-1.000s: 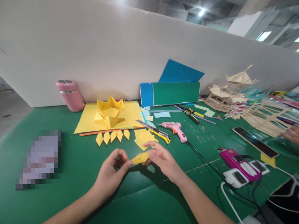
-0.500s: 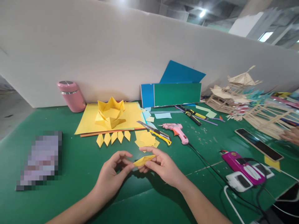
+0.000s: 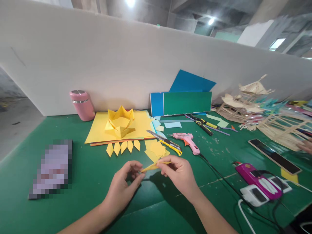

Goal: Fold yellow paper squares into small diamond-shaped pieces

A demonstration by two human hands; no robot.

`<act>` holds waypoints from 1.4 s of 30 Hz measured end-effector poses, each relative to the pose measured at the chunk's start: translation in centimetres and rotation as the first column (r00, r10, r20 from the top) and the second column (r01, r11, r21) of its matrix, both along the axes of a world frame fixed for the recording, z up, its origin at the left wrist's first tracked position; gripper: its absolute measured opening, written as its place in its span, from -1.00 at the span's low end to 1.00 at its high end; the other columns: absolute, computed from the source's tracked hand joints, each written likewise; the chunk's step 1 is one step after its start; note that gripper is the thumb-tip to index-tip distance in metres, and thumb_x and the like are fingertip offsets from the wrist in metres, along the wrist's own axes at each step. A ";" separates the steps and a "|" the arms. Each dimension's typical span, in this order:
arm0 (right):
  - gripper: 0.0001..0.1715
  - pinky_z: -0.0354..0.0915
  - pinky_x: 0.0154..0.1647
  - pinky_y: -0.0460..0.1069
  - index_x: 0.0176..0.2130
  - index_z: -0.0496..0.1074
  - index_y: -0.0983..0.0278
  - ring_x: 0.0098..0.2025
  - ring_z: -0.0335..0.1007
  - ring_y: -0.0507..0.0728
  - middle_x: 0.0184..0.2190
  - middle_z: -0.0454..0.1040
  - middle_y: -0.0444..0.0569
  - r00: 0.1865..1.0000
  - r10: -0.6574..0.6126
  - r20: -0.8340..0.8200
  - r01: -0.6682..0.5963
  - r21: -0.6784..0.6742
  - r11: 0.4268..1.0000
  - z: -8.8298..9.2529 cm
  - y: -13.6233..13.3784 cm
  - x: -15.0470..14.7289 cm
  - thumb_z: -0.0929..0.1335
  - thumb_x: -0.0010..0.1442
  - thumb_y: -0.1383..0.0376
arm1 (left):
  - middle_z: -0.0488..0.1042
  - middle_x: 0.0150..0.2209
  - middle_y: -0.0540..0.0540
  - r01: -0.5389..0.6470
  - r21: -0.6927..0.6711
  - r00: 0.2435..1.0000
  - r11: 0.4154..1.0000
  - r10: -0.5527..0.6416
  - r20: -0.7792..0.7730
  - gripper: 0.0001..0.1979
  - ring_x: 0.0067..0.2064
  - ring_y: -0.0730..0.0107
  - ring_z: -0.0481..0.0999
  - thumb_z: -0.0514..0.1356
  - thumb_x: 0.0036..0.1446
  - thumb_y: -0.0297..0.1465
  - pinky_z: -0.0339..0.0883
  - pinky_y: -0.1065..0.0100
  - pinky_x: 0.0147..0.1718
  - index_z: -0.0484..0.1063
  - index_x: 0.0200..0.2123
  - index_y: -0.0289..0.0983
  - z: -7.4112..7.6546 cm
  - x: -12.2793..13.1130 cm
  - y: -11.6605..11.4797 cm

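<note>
A small folded piece of yellow paper [image 3: 151, 167] is held above the green table, seen nearly edge-on. My right hand [image 3: 179, 172] pinches it between thumb and fingers near its right part. At its left tip, the thumb and index finger of my left hand [image 3: 126, 182] close on the point. Several yellow folded paper diamonds [image 3: 123, 148] lie in a row beyond my hands. Loose yellow paper pieces [image 3: 156, 149] are just past the held one. Behind them, a yellow pointed paper ring [image 3: 120, 125] stands on a stack of coloured sheets [image 3: 95, 130].
A utility knife [image 3: 168, 143] and a pink glue gun [image 3: 187, 139] with a black cable lie ahead. Right are a phone [image 3: 274, 156], a magenta device [image 3: 258, 182] and stick models [image 3: 234, 109]. Another person's hand [image 3: 305, 145] shows far right. A pink flask [image 3: 83, 105] stands left.
The folded paper has turned from showing its face to nearly edge-on, and my right hand has rotated with its fingers more curled. The view has shifted slightly, moving the scene right and down.
</note>
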State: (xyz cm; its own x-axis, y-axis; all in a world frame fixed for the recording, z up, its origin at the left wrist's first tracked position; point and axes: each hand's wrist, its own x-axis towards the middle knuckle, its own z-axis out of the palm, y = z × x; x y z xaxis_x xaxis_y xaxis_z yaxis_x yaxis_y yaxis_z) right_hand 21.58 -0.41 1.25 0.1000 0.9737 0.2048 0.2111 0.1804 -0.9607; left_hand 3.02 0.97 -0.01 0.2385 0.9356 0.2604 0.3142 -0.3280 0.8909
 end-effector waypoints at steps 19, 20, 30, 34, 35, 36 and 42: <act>-0.80 0.32 -0.21 0.02 -0.29 0.53 0.35 -0.24 0.44 0.17 -0.32 0.58 0.05 0.454 -0.078 0.888 -0.353 0.260 0.899 -1.4 8.3 -2.0 0.30 0.20 0.49 | 0.46 -0.42 0.01 0.240 0.346 0.966 0.907 -0.189 -0.174 -0.81 -0.40 0.45 0.46 0.02 0.14 -0.59 0.38 0.43 -0.39 0.33 -0.34 -0.20 -0.1 -0.5 -0.6; -0.79 0.31 -0.23 0.01 -0.32 0.53 0.36 -0.26 0.43 0.16 -0.36 0.58 0.05 0.435 -0.062 0.898 -0.356 0.235 0.904 -1.4 8.5 -2.3 0.30 0.21 0.49 | 0.46 -0.42 0.02 0.247 0.348 0.964 0.905 -0.195 -0.179 -0.81 -0.40 0.45 0.46 0.02 0.14 -0.60 0.38 0.44 -0.39 0.32 -0.35 -0.20 -0.1 -0.4 -0.6; -0.66 0.23 -0.01 0.15 0.03 0.42 0.32 -0.01 0.31 0.24 0.05 0.47 0.06 0.428 0.021 0.904 -0.299 0.120 0.947 -0.3 7.0 -4.8 0.25 0.32 0.28 | 0.46 -0.44 -0.02 0.289 0.314 0.953 0.904 -0.240 -0.187 -0.80 -0.40 0.41 0.46 0.01 0.12 -0.60 0.38 0.41 -0.39 0.34 -0.39 -0.22 -0.1 -0.3 -0.6; -0.56 0.18 0.13 0.20 0.16 0.32 0.33 0.15 0.24 0.26 0.17 0.33 0.09 0.515 -0.005 0.857 -0.200 0.126 0.972 -0.3 5.8 -3.0 0.17 0.35 0.29 | 0.46 -0.44 -0.01 0.283 0.321 0.954 0.904 -0.231 -0.190 -0.79 -0.40 0.41 0.46 0.01 0.11 -0.60 0.38 0.41 -0.40 0.34 -0.39 -0.21 0.0 -0.3 -0.5; -0.55 0.17 0.16 0.18 0.16 0.32 0.35 0.17 0.24 0.24 0.17 0.34 0.11 0.533 -0.001 0.846 -0.176 0.112 0.978 -0.5 5.5 -2.3 0.14 0.36 0.30 | 0.46 -0.44 -0.01 0.285 0.320 0.953 0.903 -0.232 -0.193 -0.80 -0.40 0.41 0.46 0.01 0.11 -0.60 0.38 0.41 -0.39 0.33 -0.39 -0.21 0.0 -0.3 -0.5; -0.53 0.15 0.19 0.18 0.15 0.32 0.37 0.18 0.23 0.24 0.16 0.34 0.14 0.535 0.016 0.845 -0.164 0.085 0.983 -0.6 5.2 -1.6 0.12 0.36 0.30 | 0.46 -0.44 -0.01 0.290 0.318 0.952 0.903 -0.237 -0.196 -0.80 -0.40 0.42 0.46 0.00 0.11 -0.61 0.38 0.41 -0.39 0.33 -0.39 -0.21 0.1 -0.3 -0.5; -0.34 -0.10 0.33 0.23 0.31 0.04 0.33 0.39 -0.27 0.25 0.36 -0.13 0.12 0.454 0.309 0.836 -0.216 -0.233 0.948 -1.0 3.1 0.5 0.17 0.34 0.10 | 0.48 -0.42 -0.02 0.283 0.330 0.954 0.901 -0.227 -0.197 -0.79 -0.36 0.40 0.48 0.00 0.14 -0.59 0.39 0.39 -0.35 0.33 -0.37 -0.21 0.0 -0.3 -0.5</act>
